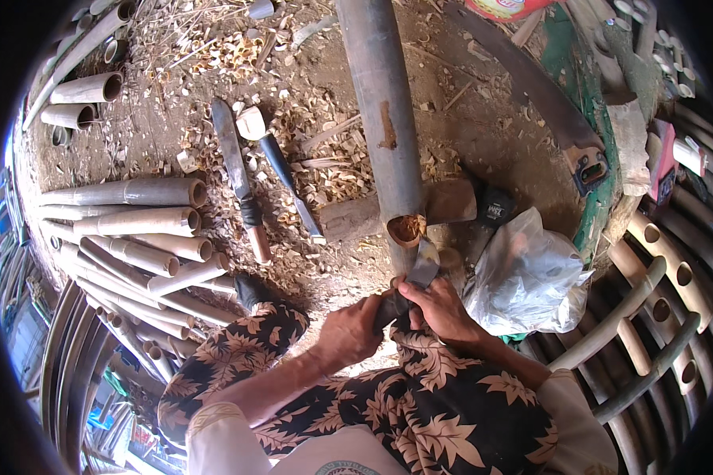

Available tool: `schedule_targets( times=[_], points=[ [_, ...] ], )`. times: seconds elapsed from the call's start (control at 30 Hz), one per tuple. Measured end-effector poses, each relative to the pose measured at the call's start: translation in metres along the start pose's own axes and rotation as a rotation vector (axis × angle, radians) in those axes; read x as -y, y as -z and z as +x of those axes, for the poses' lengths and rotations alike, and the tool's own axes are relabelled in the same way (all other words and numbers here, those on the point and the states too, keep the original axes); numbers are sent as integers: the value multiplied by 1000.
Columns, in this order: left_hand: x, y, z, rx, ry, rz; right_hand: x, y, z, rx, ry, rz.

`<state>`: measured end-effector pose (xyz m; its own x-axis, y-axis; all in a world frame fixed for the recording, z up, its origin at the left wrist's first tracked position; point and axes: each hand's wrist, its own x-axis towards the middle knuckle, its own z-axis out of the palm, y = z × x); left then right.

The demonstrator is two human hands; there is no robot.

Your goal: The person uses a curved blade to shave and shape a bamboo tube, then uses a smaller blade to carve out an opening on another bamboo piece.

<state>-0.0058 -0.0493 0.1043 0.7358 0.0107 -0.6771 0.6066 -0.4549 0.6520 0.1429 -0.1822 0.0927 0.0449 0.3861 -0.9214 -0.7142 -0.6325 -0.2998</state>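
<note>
A long grey-brown bamboo pole point(380, 103) runs from the far edge toward my lap. Near its close end is a cut opening point(406, 229) with rough, pale brown edges. Just below this opening lies the broad metal blade point(426, 267) of a tool whose exact kind I cannot tell. My right hand point(444, 310) grips it close to the blade, thumb pressed on it. Closed around what looks like the tool's dark handle point(390, 307), my left hand point(355, 328) sits just beside the right. The fingers partly hide the handle and the pole's near end.
Left of the pole, a large knife point(231, 154) and a blue-handled chisel point(284, 174) lie among shavings. Cut bamboo lengths point(135, 192) are stacked farther left. A handsaw point(547, 103), a clear plastic bag point(531, 277) and holed bamboo pieces point(683, 273) lie to the right.
</note>
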Motion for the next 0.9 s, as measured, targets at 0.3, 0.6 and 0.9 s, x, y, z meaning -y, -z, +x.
schedule_targets(
  times=[0.3, 0.6, 0.9],
  points=[
    [-19, 122, 24, 299, -57, 551, -11, -20, 26, 433, -160, 889],
    [-8, 18, 10, 141, 204, -120, -15, -5, 19, -135, 130, -6],
    [-55, -64, 39, -77, 399, -595, -8, 0, 26, -445, 309, -530]
  ],
)
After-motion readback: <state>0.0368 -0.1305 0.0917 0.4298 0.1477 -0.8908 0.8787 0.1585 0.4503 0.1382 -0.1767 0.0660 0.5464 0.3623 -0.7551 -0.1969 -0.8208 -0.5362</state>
